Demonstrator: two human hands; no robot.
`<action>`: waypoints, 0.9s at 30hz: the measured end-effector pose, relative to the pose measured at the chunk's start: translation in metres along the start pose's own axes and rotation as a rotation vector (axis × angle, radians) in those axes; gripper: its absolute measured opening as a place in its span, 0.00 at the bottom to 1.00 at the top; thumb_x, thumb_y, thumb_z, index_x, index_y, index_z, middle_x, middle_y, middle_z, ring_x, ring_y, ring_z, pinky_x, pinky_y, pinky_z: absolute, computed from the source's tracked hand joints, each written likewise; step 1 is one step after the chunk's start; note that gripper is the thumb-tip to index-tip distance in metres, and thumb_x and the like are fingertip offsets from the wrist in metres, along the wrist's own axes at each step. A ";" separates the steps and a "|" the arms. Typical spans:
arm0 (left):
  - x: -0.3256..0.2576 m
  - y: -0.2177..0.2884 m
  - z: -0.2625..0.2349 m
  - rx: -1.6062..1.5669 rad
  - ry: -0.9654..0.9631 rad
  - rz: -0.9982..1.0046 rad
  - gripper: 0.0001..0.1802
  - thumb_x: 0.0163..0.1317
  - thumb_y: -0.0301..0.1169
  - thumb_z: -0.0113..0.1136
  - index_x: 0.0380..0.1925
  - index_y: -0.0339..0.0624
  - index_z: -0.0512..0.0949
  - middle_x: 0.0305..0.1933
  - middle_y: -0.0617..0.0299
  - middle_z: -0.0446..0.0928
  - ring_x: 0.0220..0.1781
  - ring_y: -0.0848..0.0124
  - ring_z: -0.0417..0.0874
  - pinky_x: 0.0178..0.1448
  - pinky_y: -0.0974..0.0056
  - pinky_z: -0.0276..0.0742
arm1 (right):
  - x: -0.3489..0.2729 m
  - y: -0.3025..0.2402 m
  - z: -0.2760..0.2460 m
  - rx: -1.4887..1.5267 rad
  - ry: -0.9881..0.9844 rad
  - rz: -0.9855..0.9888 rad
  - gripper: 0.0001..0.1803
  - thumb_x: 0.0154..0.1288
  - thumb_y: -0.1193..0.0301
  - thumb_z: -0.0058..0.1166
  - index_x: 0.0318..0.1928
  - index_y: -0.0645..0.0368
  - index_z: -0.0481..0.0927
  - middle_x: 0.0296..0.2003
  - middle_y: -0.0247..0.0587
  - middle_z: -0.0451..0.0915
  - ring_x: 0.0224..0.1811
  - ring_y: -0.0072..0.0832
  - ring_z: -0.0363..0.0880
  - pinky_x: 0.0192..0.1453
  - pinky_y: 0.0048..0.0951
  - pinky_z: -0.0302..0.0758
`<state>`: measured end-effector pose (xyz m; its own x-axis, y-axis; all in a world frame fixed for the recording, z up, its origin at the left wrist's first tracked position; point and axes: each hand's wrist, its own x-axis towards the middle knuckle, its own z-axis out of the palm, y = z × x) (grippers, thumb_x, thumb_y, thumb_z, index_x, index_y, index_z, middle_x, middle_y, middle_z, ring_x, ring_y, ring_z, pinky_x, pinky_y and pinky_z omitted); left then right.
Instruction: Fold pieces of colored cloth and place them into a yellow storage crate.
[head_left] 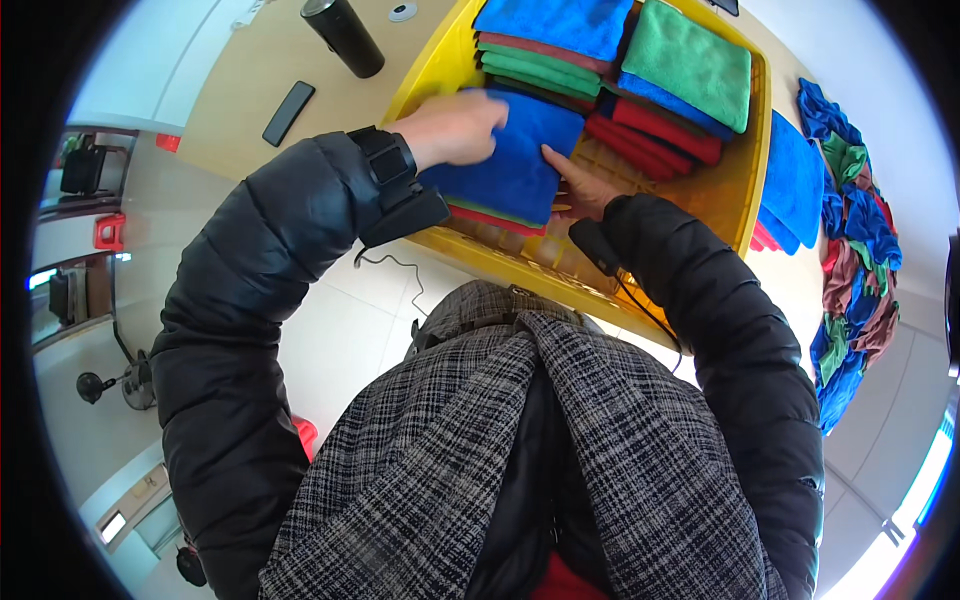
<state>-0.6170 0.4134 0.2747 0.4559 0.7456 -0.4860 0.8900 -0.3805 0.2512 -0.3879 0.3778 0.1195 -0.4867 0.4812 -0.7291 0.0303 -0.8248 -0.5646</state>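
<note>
A folded blue towel point(515, 170) tops a small stack at the near side of the yellow crate point(590, 290). The edge of a red towel point(497, 220) shows beneath it, with a thin green layer between. My left hand point(452, 128) is over the far left part of the blue towel, its fingers bent and slightly blurred; whether they grip cloth is not visible. At the stack's right edge is my right hand point(585, 187), thumb on top of the blue towel and the other fingers low against its side, partly hidden.
Behind, the crate holds stacks topped by another blue towel point(560, 25) and a green towel point(690, 65), with red towels point(650, 140) lower down. A black cylinder point(343, 38) and phone point(289, 113) lie left on the table. Loose mixed cloths point(860, 240) heap at right.
</note>
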 end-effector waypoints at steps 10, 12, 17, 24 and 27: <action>-0.009 0.021 -0.010 0.141 -0.222 0.076 0.34 0.65 0.39 0.59 0.71 0.53 0.64 0.65 0.44 0.70 0.61 0.47 0.77 0.64 0.53 0.74 | -0.028 -0.036 0.011 -0.846 0.796 -0.790 0.33 0.62 0.49 0.61 0.57 0.62 0.77 0.48 0.53 0.80 0.54 0.42 0.77 0.60 0.38 0.74; -0.008 0.020 -0.003 0.191 -0.354 0.085 0.35 0.62 0.38 0.57 0.71 0.50 0.65 0.70 0.41 0.66 0.66 0.44 0.74 0.67 0.51 0.72 | -0.034 -0.033 0.029 -1.131 0.706 -0.921 0.30 0.61 0.54 0.60 0.55 0.64 0.78 0.48 0.56 0.80 0.53 0.47 0.78 0.61 0.40 0.74; -0.007 0.015 0.002 0.249 -0.330 0.146 0.39 0.61 0.45 0.61 0.72 0.50 0.62 0.71 0.40 0.65 0.66 0.43 0.73 0.67 0.50 0.72 | -0.059 -0.051 0.040 -1.226 0.494 -0.612 0.31 0.64 0.53 0.58 0.59 0.65 0.77 0.53 0.56 0.80 0.56 0.51 0.78 0.65 0.42 0.72; -0.002 0.017 -0.002 0.304 -0.281 0.337 0.35 0.62 0.46 0.63 0.66 0.43 0.70 0.58 0.42 0.77 0.57 0.46 0.79 0.62 0.52 0.75 | -0.285 -0.063 0.020 -0.481 0.234 -0.628 0.24 0.76 0.58 0.48 0.63 0.60 0.76 0.56 0.42 0.81 0.57 0.27 0.81 0.62 0.29 0.75; -0.013 0.051 -0.029 0.237 -0.220 0.351 0.30 0.63 0.46 0.64 0.59 0.39 0.75 0.46 0.51 0.82 0.50 0.57 0.82 0.55 0.58 0.77 | -0.356 -0.024 -0.048 -0.228 0.401 -0.728 0.24 0.77 0.57 0.49 0.63 0.60 0.76 0.57 0.44 0.80 0.55 0.29 0.82 0.62 0.29 0.76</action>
<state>-0.5775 0.4002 0.3177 0.6961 0.4256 -0.5782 0.6464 -0.7220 0.2468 -0.1736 0.2405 0.3735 -0.1093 0.9710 -0.2126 0.0259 -0.2110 -0.9771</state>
